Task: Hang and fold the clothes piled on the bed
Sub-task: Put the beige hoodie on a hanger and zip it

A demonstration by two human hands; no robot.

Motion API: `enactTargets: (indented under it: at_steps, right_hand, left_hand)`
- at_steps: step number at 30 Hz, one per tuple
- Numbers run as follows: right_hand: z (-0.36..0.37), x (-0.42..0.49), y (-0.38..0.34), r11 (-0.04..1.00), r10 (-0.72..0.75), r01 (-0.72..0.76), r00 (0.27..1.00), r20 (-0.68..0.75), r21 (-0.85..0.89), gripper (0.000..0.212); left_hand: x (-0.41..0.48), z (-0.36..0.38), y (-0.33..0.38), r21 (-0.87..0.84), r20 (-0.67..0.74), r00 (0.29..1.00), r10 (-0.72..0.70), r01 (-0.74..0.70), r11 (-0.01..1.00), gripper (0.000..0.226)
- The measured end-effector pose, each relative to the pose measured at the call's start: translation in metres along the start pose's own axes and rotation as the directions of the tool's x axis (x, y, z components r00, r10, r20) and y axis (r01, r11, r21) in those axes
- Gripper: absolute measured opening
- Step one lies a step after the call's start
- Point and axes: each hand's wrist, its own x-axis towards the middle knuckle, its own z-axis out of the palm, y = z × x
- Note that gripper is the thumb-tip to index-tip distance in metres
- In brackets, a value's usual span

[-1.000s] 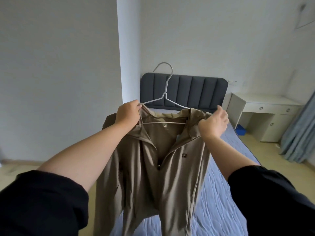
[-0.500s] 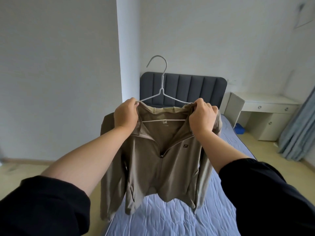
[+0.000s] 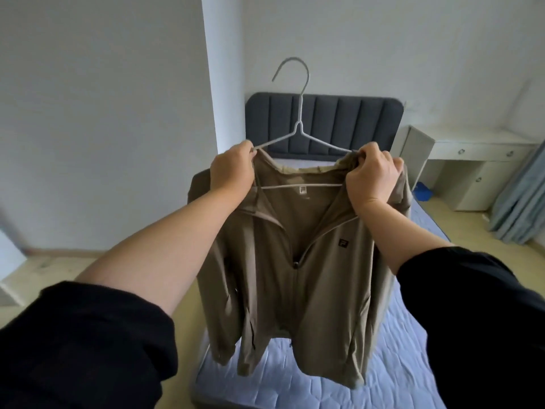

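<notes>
With my left hand (image 3: 233,169) gripping one shoulder, my right hand (image 3: 370,175) had just clamped the other, so the tan jacket (image 3: 318,290) sat on its hanger (image 3: 299,125), raised above the bed (image 3: 295,385), seemingly ready to hang

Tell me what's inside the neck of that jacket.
The hanger sits inside the jacket: its white bottom bar crosses the open neck above a small label. Its two ends are covered by cloth and by the left hand and right hand.

A home bedroom, bed (image 3: 295,379) with padded headboard (image 3: 339,122), white desk (image 3: 472,160), curtain (image 3: 519,202)
</notes>
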Motion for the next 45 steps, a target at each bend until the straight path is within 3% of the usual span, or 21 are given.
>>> enactTargets:
  at_steps: [5,13,17,20,23,29,31,34,36,38,40,45]
  right_hand:
    - [0.033,-0.024,0.023,0.987,0.107,-0.076,0.969,0.221,-0.144,0.018]
    - [0.095,-0.088,0.072,0.949,0.202,-0.023,0.813,0.546,-0.316,0.016]
    - [0.13,-0.128,0.102,0.921,0.274,-0.004,0.716,0.642,-0.388,0.021]
    - [0.161,-0.151,0.134,0.91,0.272,0.073,0.635,0.723,-0.407,0.023]
    - [0.2,-0.169,0.17,0.918,0.225,0.15,0.564,0.794,-0.366,0.022]
    - [0.28,-0.203,0.238,0.921,0.044,0.315,0.498,0.866,-0.228,0.021]
    - [0.305,-0.217,0.254,0.931,0.093,0.269,0.481,0.872,-0.248,0.021]
    - [0.342,-0.239,0.275,0.954,0.235,0.037,0.521,0.82,-0.297,0.022]
    - [0.366,-0.253,0.285,0.944,0.315,-0.084,0.516,0.796,-0.319,0.024]
    - [0.388,-0.27,0.292,0.92,0.392,-0.171,0.457,0.799,-0.354,0.033]
    - [0.409,-0.293,0.297,0.902,0.43,-0.212,0.379,0.819,-0.376,0.037]
    - [0.446,-0.369,0.309,0.932,0.362,-0.095,0.147,0.921,-0.351,0.038]
  left_hand:
    - [0.001,0.025,-0.026,0.121,0.199,0.977,-0.072,0.048,0.992,0.026]
    - [-0.034,0.096,-0.077,0.403,0.468,0.863,-0.191,-0.016,0.915,0.031]
    - [-0.066,0.144,-0.105,0.423,0.572,0.736,-0.362,0.114,0.899,0.032]
    - [-0.087,0.188,-0.128,0.495,0.667,0.623,-0.408,0.038,0.868,0.034]
    - [-0.11,0.232,-0.147,0.554,0.671,0.541,-0.507,0.089,0.828,0.032]
    - [-0.158,0.318,-0.18,0.624,0.591,0.539,-0.601,0.166,0.763,0.029]
    - [-0.165,0.343,-0.194,0.62,0.551,0.554,-0.624,0.229,0.751,0.027]
    - [-0.173,0.387,-0.215,0.492,0.556,0.564,-0.611,0.369,0.788,0.026]
    - [-0.181,0.417,-0.229,0.359,0.657,0.528,-0.537,0.407,0.84,0.049]
    - [-0.196,0.441,-0.241,0.28,0.734,0.481,-0.479,0.428,0.859,0.069]
    - [-0.218,0.464,-0.252,0.254,0.776,0.434,-0.457,0.448,0.857,0.074]
    - [-0.29,0.511,-0.283,0.3,0.865,0.211,-0.455,0.509,0.807,0.07]
